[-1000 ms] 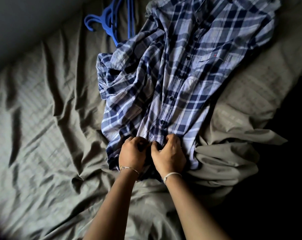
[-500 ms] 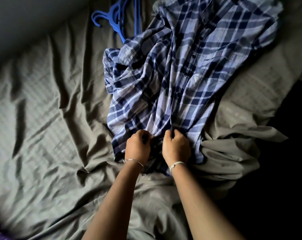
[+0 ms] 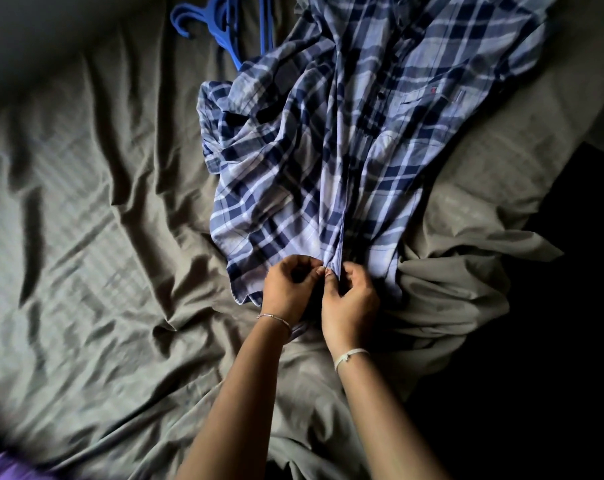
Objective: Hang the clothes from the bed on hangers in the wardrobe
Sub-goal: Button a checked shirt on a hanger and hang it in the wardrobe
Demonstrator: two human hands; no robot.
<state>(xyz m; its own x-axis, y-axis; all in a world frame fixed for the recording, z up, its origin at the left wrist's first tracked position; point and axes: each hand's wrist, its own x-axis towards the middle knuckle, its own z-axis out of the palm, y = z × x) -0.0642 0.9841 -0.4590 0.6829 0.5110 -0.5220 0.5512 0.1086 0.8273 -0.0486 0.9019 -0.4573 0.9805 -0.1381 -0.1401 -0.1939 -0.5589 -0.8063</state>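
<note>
- Both forearms reach in from the near edge, side by side, and the hands meet knuckle to knuckle at the lower end of the plaid shirt (image 3: 328, 150).
- The left hand (image 3: 288, 289) is turned palm-inward. Its fingers (image 3: 316, 271) are curled over and pinch the shirt's front edge right at the hem.
- The right hand (image 3: 350, 303) sits just beside it, back of the hand up. Thumb and fingertips nip the same strip of cloth, touching the left fingertips.
- So both sets of fingers are clamped on fabric, neither one loose.
- There's a thin chain bracelet (image 3: 274, 318) on the left wrist and a white band (image 3: 350, 355) on the right.
- The shirt stretches away from the fingers, flat on the bed (image 3: 85, 237) with the button line running straight out from the pinch. One sleeve is bunched up beyond and to the left of the fingers.
- Blue hangers (image 3: 220, 26) lie well beyond the fingers at the far left, partly tucked under the shirt.
- Rumpled grey sheet (image 3: 466, 289) is heaped just right of the fingers.
</note>
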